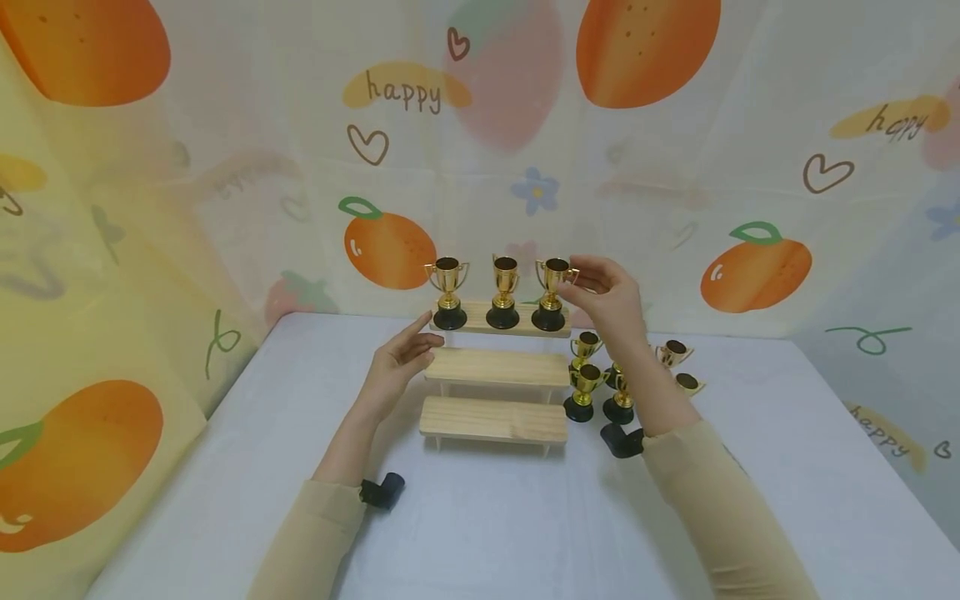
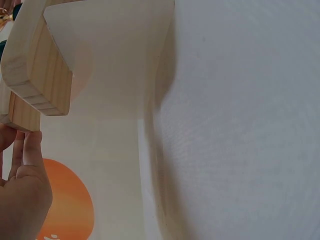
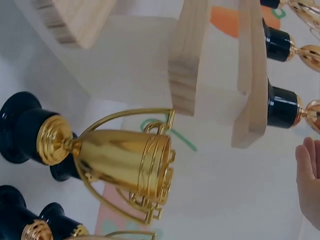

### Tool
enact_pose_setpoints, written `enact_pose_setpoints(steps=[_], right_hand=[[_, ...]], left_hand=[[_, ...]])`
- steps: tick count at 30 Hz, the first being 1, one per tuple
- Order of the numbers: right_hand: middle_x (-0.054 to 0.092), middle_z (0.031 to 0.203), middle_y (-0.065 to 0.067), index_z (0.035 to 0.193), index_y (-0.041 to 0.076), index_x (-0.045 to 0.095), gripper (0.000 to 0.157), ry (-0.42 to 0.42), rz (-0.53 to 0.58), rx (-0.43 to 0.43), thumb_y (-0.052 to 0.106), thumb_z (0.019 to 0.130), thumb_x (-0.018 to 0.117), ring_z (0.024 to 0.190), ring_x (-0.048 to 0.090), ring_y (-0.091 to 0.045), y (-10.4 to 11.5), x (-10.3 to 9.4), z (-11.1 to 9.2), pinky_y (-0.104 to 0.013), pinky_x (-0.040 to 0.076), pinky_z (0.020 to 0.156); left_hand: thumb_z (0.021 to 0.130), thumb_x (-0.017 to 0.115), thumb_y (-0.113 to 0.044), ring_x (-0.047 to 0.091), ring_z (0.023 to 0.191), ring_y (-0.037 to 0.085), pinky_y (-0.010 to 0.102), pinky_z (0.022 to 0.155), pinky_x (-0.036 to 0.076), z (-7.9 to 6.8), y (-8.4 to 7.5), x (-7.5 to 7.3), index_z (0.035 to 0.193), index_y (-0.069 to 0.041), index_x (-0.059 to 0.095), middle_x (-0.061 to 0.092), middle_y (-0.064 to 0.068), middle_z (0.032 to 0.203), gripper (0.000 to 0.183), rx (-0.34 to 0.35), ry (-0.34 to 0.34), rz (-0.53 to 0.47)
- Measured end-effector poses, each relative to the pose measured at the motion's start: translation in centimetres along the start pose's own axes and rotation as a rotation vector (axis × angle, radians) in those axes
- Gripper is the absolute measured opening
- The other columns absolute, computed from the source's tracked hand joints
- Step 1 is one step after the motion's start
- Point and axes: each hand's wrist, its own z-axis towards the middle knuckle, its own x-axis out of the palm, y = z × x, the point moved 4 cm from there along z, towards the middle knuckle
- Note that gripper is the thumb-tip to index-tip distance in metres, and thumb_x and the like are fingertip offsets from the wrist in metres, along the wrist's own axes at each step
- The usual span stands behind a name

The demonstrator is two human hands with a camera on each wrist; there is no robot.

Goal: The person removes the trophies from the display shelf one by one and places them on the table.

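Three gold trophies on black bases stand in a row on the top wooden shelf (image 1: 480, 325): the left trophy (image 1: 449, 293), the middle trophy (image 1: 504, 293) and the right trophy (image 1: 552, 300). My right hand (image 1: 611, 304) holds the right trophy at its right handle, thumb in front and fingers behind. In the right wrist view only part of that hand (image 3: 311, 175) shows at the edge. My left hand (image 1: 393, 367) touches the top shelf's left end with fairly straight fingers. The left wrist view shows its fingertips (image 2: 32, 142) against the board end.
Below and nearer stand the middle shelf (image 1: 495, 367) and the bottom shelf (image 1: 491, 421). Several more trophies (image 1: 587, 390) cluster on the white tabletop (image 1: 487, 525) right of the shelves, partly hidden by my right forearm. A patterned cloth (image 1: 480, 183) hangs behind.
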Motion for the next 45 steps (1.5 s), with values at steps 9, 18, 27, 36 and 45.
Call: enact_pose_setpoints(steps=[9,18,27,36,45], right_hand=[[0.06,0.108,0.014,0.136,0.006,0.056,0.056,0.002,-0.022,0.015,0.022,0.086,0.077,0.102,0.059,-0.005,0.3,0.8,0.0,-0.016,0.052,0.089],[0.062,0.104,0.015,0.132,0.009,0.059,0.054,-0.006,0.005,0.021,0.021,0.084,0.079,0.097,0.06,-0.005,0.4,1.1,-0.2,-0.015,0.054,0.086],[0.064,0.096,0.015,0.126,0.011,0.061,0.045,-0.009,0.016,0.015,0.021,0.086,0.078,0.091,0.061,-0.004,0.2,1.1,0.1,-0.015,0.055,0.085],[0.065,0.096,0.016,0.126,0.01,0.061,0.044,-0.019,0.022,0.011,0.022,0.086,0.077,0.091,0.062,-0.003,0.2,0.9,0.2,-0.014,0.054,0.085],[0.066,0.097,0.018,0.126,0.011,0.061,0.045,-0.036,0.026,0.019,0.023,0.086,0.077,0.095,0.062,-0.003,0.0,-0.1,-0.2,-0.013,0.051,0.087]], left_hand=[[0.098,0.059,-0.008,0.06,0.118,0.009,0.011,0.095,0.048,-0.6,-0.1,0.2,0.151,-0.033,0.04,0.061,0.02,0.13,0.061,0.01,-0.002,0.0],[0.098,0.059,-0.008,0.06,0.12,0.012,0.011,0.095,0.048,-1.0,-0.2,0.3,0.151,-0.034,0.04,0.061,0.02,0.13,0.061,0.008,-0.006,0.007],[0.098,0.058,-0.008,0.058,0.126,0.025,0.011,0.094,0.048,-0.9,-0.3,0.3,0.151,-0.034,0.04,0.062,0.019,0.13,0.062,0.001,-0.009,0.016],[0.098,0.059,-0.009,0.059,0.125,0.023,0.011,0.094,0.048,-0.6,-0.4,0.3,0.151,-0.032,0.04,0.062,0.02,0.129,0.061,0.003,-0.011,0.019],[0.098,0.059,-0.008,0.061,0.12,0.014,0.01,0.094,0.048,-0.7,-0.5,0.4,0.152,-0.03,0.039,0.062,0.021,0.129,0.061,0.01,-0.015,0.024]])
